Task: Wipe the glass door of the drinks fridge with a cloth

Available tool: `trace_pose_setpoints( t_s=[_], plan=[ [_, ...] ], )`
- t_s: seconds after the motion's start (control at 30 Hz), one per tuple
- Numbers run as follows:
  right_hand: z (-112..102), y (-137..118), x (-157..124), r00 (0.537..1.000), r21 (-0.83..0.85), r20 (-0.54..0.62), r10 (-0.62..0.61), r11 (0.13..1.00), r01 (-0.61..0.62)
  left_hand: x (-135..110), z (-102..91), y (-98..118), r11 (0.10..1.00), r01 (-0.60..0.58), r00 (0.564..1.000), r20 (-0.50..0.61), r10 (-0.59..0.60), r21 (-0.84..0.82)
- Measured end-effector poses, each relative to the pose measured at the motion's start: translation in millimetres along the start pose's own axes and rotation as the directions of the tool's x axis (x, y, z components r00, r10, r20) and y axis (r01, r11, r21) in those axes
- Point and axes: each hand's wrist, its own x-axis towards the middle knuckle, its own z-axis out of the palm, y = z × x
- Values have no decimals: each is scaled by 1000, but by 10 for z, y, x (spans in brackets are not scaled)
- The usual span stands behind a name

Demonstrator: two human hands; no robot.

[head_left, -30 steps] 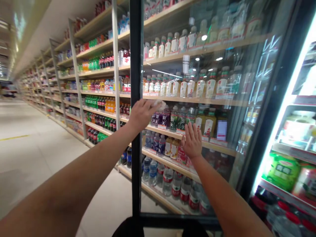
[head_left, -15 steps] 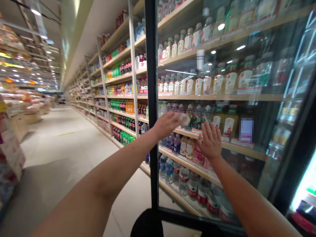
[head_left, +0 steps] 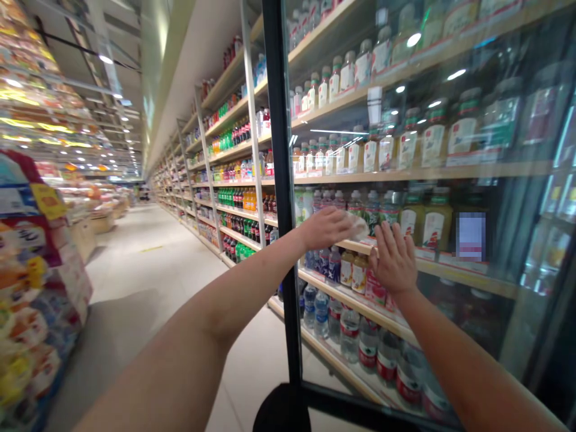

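- Shelving (head_left: 252, 120): long run, pale wood-look boards, slim light-metal uprights; recedes far down the aisle, shows thru the glass too.
- Floor (head_left: 148, 258): pale, smooth, w/ big sq tiles & thin seams, soft sheen.
- Glass door (head_left: 508, 222): tall clear pane, thick matte-black frame (head_left: 278, 180), straight edges; streaky light reflections, esp. upper & R side.
- Packet display (head_left: 31, 336), far L: stacked glossy packs, crinkly-looking, multi-col.; details blurred.
- L hand (head_left: 326, 228): arm reaches across the frame's edge, hand in front of the pane; fingers nearly straight & together, holding the white cloth at their tips.
- R hand (head_left: 395, 258): just beside it, palm twd glass, fingers straight, slightly spread, gripping nothing; can't tell if whole palm touches.
- Water btls (head_left: 369, 345): low shelf behind pane, clear ridged plastic, red/white wraps.
- Juice btls (head_left: 436, 222): mid shelf, rounded shoulders, yellowish contents, pale labels, green caps.
- White cloth (head_left: 359, 227): small, soft, crumpled wad, poss. tissue; under L fingertips, near R fingertips, in front of mid-height glass.
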Motion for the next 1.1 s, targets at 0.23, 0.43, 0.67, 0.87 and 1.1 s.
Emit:
trace_pose_setpoints(
  t_s=[0.23, 0.43, 0.67, 0.87, 1.1],
  plan=[
    [0, -13, 17, 1000, 11, 0, 3, 1000, -3, 355, -135, -630, 725, 685, 725, -169, -667, 77],
    [-20, -18, 17, 1000, 10, -11, 8, 1000, -8, 215, -28, -76, 994, -103, 992, -66, 105, 43],
    [-31, -29, 29, 1000, 8, -15, 4, 1000, -4, 413, -113, -557, 792, 608, 788, -153, -596, 45],
    [-28, -22, 14, 1000, 26, -18, 2, 1000, -1, 281, -7, -117, 1000, 25, 999, -23, -25, -7],
    [-24, -25, 30, 1000, 7, 13, 12, 1000, -12, 427, -184, -674, 833, 551, 817, -177, -548, -37]
  ],
)
